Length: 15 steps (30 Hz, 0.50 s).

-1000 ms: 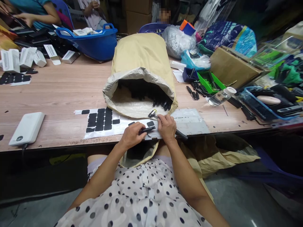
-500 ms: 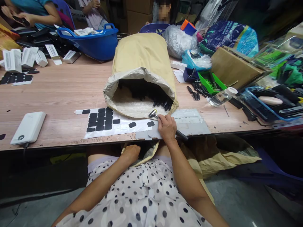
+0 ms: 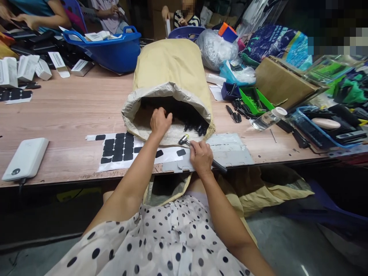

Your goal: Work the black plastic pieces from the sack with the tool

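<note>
My left hand (image 3: pixel 161 122) is at the mouth of a pale yellow woven sack (image 3: pixel 172 61) lying on the table. Its fingers are bent and apart, with nothing visible in them. Small black parts (image 3: pixel 197 124) lie inside the sack, mostly in shadow. My right hand (image 3: pixel 202 156) is closed round a small hammer (image 3: pixel 219 165). The hammer's metal head, with a yellowish tip, lies by the sack's lower lip, and its black handle sticks out to the right. Under that hand is a grey board (image 3: pixel 232 149). Left of it, black rounded stickers (image 3: pixel 118 147) sit on a white backing sheet.
A white power bank (image 3: pixel 27 159) with a cable lies at the left. Behind are a blue basin (image 3: pixel 115 53) and white boxes (image 3: pixel 28 67). A green tray (image 3: pixel 254 99), a clear bottle (image 3: pixel 268 118) and a blue basket (image 3: pixel 319 142) stand right. Another open sack (image 3: pixel 168 189) hangs below the table edge.
My left hand has risen from the lap, by the lower sack, to the mouth of the sack on the table. My right hand keeps its hold on the hammer.
</note>
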Each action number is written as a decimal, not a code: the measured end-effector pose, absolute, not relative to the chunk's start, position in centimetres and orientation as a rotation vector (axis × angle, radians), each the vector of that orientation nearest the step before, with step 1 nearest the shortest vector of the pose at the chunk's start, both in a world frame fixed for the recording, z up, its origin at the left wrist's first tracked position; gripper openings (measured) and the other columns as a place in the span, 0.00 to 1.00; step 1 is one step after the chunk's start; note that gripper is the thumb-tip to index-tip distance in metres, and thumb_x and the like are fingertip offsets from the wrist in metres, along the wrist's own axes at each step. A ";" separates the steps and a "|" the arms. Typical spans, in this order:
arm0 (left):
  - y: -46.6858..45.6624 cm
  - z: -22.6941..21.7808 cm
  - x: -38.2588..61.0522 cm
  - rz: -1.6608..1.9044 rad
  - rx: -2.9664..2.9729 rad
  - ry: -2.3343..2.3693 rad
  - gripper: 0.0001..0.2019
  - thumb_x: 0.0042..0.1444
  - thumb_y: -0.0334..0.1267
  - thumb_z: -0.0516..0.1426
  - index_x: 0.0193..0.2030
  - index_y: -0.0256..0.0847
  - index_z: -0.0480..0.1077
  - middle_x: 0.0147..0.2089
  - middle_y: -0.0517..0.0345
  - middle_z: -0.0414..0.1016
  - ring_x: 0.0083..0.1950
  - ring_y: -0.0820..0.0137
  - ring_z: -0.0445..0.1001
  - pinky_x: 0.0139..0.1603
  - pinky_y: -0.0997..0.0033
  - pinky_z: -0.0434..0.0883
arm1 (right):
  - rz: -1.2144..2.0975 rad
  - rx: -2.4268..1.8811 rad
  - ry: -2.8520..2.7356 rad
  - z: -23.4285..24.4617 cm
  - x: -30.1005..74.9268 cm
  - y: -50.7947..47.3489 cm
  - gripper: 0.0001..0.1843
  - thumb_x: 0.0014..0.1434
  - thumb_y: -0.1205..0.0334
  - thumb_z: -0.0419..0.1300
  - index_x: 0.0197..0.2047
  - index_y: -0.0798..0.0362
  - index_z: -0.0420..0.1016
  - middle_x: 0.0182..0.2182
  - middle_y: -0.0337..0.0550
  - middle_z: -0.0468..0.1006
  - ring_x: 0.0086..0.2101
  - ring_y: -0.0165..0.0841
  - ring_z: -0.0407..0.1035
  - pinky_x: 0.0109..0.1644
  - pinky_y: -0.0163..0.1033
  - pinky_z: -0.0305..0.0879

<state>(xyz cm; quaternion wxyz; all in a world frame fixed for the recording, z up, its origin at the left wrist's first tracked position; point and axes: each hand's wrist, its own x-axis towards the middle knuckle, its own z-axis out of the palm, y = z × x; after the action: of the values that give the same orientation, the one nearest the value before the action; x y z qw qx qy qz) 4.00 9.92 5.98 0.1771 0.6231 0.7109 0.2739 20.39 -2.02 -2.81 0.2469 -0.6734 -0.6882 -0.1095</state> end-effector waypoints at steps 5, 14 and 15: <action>13.2 4.0 3.7 0.522 1.626 2.101 0.14 0.59 0.41 0.57 0.49 0.39 0.75 0.52 0.38 0.77 0.56 0.48 0.76 0.55 0.54 0.72 | -0.268 -1.860 -1.879 -2.6 20.2 -2.1 0.15 0.66 0.63 0.55 0.51 0.47 0.79 0.37 0.46 0.71 0.39 0.39 0.60 0.42 0.41 0.57; 5.2 3.2 1.5 0.831 1.960 1.631 0.08 0.60 0.41 0.57 0.42 0.42 0.74 0.41 0.55 0.77 0.43 0.63 0.74 0.47 0.63 0.71 | -0.193 -1.879 -1.855 -2.3 20.1 -2.3 0.15 0.66 0.64 0.54 0.51 0.47 0.78 0.38 0.47 0.71 0.39 0.39 0.60 0.41 0.41 0.56; 4.0 2.9 1.4 0.827 2.004 1.553 0.07 0.60 0.40 0.57 0.42 0.43 0.74 0.40 0.56 0.77 0.42 0.64 0.74 0.47 0.64 0.71 | -0.188 -1.882 -1.853 -2.3 20.1 -2.3 0.15 0.66 0.64 0.54 0.51 0.47 0.78 0.38 0.47 0.71 0.39 0.39 0.60 0.41 0.41 0.56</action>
<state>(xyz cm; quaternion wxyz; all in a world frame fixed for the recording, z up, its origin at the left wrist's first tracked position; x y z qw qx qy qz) 1.37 3.98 2.93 0.2352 0.7304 0.5659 0.3015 20.11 -2.29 -2.26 0.2443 -0.6892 -0.6786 -0.0688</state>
